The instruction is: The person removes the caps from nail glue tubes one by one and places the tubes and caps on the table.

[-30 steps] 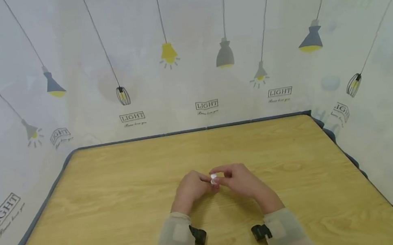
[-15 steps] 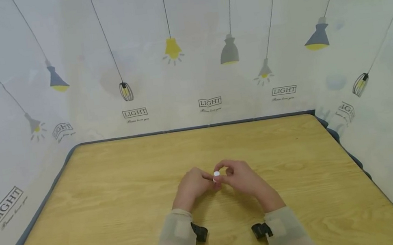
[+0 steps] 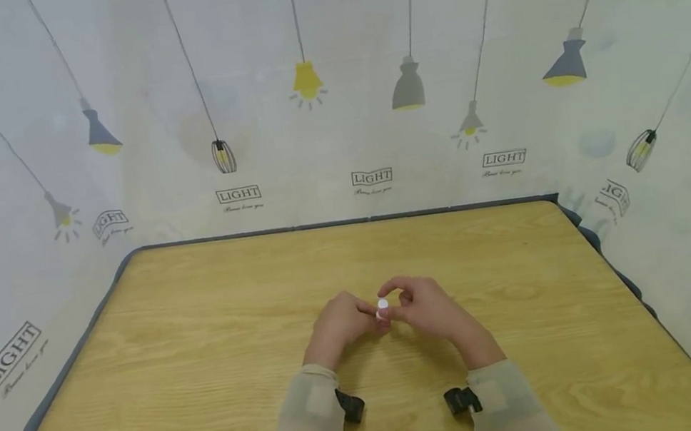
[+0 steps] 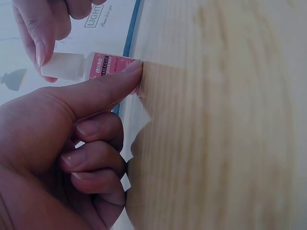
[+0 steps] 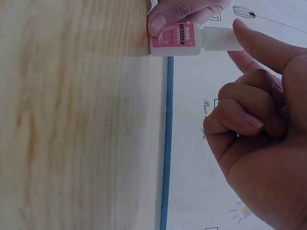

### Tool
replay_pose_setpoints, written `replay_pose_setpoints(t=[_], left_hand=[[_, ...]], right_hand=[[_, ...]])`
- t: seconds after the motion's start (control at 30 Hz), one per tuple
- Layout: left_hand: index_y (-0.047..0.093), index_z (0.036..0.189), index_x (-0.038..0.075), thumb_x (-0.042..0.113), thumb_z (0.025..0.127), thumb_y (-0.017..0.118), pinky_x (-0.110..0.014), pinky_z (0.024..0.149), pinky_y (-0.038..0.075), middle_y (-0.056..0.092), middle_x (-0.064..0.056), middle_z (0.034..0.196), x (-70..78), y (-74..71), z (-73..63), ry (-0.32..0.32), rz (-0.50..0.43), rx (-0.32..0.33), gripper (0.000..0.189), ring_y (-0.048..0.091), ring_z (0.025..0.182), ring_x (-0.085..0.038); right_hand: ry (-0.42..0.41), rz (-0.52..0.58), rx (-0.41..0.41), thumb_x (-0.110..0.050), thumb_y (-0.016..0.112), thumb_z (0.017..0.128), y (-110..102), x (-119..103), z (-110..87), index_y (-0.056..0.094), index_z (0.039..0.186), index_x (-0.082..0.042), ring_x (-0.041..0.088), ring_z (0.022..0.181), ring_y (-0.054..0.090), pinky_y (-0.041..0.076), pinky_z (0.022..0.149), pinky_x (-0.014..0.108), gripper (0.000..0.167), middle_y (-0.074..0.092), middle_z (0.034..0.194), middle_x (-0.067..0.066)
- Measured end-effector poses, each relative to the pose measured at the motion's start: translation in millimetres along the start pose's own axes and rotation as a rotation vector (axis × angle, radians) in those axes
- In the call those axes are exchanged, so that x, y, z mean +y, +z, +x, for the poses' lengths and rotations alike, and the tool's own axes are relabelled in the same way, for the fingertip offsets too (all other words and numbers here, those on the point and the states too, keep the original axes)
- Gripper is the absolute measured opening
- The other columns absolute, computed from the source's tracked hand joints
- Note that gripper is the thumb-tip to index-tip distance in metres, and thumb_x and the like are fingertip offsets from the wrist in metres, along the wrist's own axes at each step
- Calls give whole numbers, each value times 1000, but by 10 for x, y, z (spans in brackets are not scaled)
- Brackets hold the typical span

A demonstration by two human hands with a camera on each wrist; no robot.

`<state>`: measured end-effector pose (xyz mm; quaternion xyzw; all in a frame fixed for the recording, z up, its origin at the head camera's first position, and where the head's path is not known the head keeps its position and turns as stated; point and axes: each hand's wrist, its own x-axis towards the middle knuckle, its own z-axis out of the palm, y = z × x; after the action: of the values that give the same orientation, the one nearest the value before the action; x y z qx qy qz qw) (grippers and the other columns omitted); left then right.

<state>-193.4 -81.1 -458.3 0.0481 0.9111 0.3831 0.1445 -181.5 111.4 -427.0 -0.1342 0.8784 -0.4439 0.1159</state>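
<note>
A small bottle of nail glue (image 4: 101, 67), with a pink label and a white cap (image 5: 219, 39), stands upright with its base at the tabletop. My left hand (image 3: 341, 322) pinches the bottle's body low down, its thumb across the label and the other fingers curled under. My right hand (image 3: 428, 306) holds the cap between thumb and index finger, as the right wrist view shows, with its remaining fingers folded toward the palm. In the head view only the cap's white top and a bit of the bottle show between the two hands.
The bottle is near the middle of a wood-grain table (image 3: 208, 362). Pale walls (image 3: 271, 138) printed with hanging lamps and "LIGHT" signs surround the table on three sides, with a dark blue edging (image 3: 334, 224) along the back. Black wrist straps (image 3: 351, 407) sit on both sleeves.
The head view has shifted slightly. My right index finger arches a little higher over the cap, and more of the white top shows. Both hands stay on the bottle.
</note>
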Motion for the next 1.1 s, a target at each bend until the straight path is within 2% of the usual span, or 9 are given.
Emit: replay_pose_setpoints(t=[0.13, 0.27, 0.47, 0.63, 0.87, 1.1], left_hand=[[88, 95, 28, 36, 84, 90, -51, 105, 55, 83, 3, 114, -15, 12, -5, -3, 14, -12, 13, 71, 114, -22], [88, 94, 31, 37, 85, 89, -48, 101, 56, 82, 5, 115, -8, 3, 5, -2, 19, -8, 11, 70, 108, -19], [88, 95, 28, 34, 85, 90, -52, 105, 56, 83, 3, 114, 28, -47, 12, -4, 2, -12, 12, 71, 114, -23], [88, 95, 29, 37, 86, 89, -51, 105, 55, 82, 3, 115, 40, -64, 25, 0, 6, -14, 12, 71, 114, -22], [88, 92, 29, 38, 86, 88, -52, 106, 54, 82, 2, 118, 35, -57, 40, -6, 1, -20, 11, 70, 113, -23], [88, 94, 29, 37, 85, 89, -52, 106, 54, 82, 2, 119, 14, -50, 9, 0, 0, -22, 12, 70, 115, -23]], right_hand=[[16, 15, -17, -24, 78, 99, 7, -2, -9, 72, 123, -11, 13, 51, 31, 31, 50, 26, 29, 36, 59, -4], [-20, 9, -17, -24, 76, 100, -1, -10, -8, 73, 120, -11, 13, 50, 31, 30, 50, 25, 23, 36, 58, -4], [-47, -21, -25, -23, 75, 101, -36, -23, 25, 75, 121, -14, 14, 51, 31, 31, 51, 25, 21, 34, 59, -4], [-42, -26, -27, -24, 78, 99, -56, -53, 50, 74, 123, -12, 13, 52, 31, 31, 51, 25, 27, 35, 60, -4], [-18, 1, -7, -24, 80, 97, -31, -35, 74, 72, 112, -14, 13, 51, 32, 31, 50, 25, 19, 36, 60, -4], [-41, -15, -6, -24, 78, 99, 11, 14, 73, 74, 114, -13, 13, 52, 34, 31, 50, 25, 19, 37, 61, -4]])
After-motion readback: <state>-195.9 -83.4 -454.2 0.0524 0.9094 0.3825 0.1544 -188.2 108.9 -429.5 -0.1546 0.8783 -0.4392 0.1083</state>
